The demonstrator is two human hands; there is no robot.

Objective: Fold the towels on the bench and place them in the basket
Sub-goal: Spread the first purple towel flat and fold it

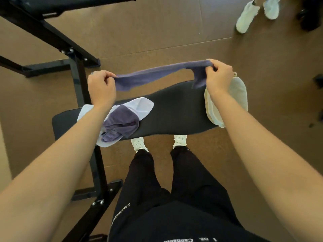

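Note:
A purple towel (157,74) hangs stretched in the air above the black bench (174,110). My left hand (101,88) pinches its left end and my right hand (218,75) pinches its right end. On the bench's left part lies a crumpled purple towel (120,124) on top of a white towel (139,105). A pale woven basket (239,95) sits at the bench's right end, partly hidden behind my right wrist.
Black metal frame bars (52,37) of gym equipment stand to the left and behind the bench. Another person's white shoes (248,16) are on the brown floor at the far right. My own legs and shoes (139,144) are just in front of the bench.

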